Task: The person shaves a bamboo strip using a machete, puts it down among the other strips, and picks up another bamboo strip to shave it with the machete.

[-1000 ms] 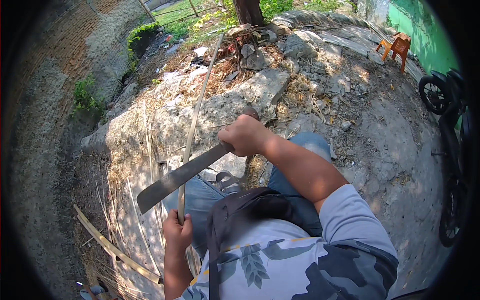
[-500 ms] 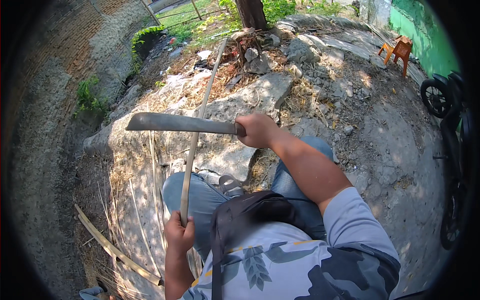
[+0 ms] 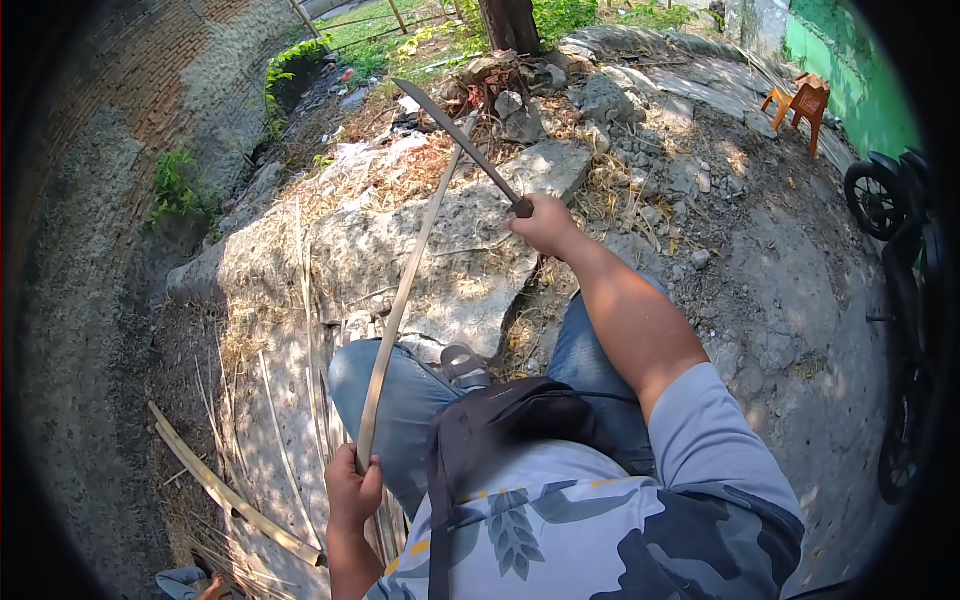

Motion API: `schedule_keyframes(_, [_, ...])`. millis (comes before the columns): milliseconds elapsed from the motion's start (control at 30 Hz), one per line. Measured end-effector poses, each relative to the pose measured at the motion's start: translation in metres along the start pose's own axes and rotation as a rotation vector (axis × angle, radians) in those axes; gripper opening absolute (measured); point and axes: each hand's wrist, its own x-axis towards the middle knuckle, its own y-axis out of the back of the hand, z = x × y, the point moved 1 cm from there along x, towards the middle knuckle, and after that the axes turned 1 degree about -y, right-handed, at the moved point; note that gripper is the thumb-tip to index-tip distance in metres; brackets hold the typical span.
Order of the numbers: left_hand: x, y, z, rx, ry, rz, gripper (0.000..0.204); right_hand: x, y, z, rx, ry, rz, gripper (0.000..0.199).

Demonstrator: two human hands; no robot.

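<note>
My right hand is closed round the dark handle of a machete, held out ahead over a broken concrete slab. Its long grey blade tilts up to the far left and crosses near the far end of a bamboo strip in the view; whether the two touch I cannot tell. Low on the left, my left hand grips the near end of that pale, slender strip, thumb pressed along it. The strip slants away past my bent left knee.
Left of me lie a split bamboo length and several thin strips. Rubble and a concrete slab lie ahead, before a tree trunk. An orange plastic chair and a motorcycle stand right. Part of another person shows lower left.
The machete has swung from lying level across the strip's middle to pointing up and away near its far end. My right hand has moved slightly forward and right; my left hand has lowered slightly.
</note>
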Motion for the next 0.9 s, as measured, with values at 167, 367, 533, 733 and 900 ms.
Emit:
schedule_keyframes(167, [0.006, 0.026, -0.025, -0.041, 0.111, 0.049, 0.007, -0.017, 0.013, -0.019, 0.056, -0.006, -0.022, 0.044])
schedule_keyframes(367, [-0.026, 0.039, -0.083, -0.311, 0.252, 0.026, 0.011, -0.022, 0.002, -0.029, 0.384, 0.132, -0.200, 0.034])
schedule_keyframes(533, [-0.036, 0.043, -0.106, -0.538, 0.309, -0.031, 0.015, -0.029, -0.004, -0.040, 0.463, 0.096, -0.302, 0.033])
schedule_keyframes(733, [-0.040, 0.053, -0.130, -0.447, 0.292, 0.008, 0.014, -0.029, -0.008, -0.045, 0.096, 0.250, -0.085, 0.035])
schedule_keyframes(900, [-0.037, 0.058, -0.135, -0.380, 0.262, 0.054, 0.013, -0.036, -0.001, -0.054, -0.353, 0.340, 0.322, 0.025])
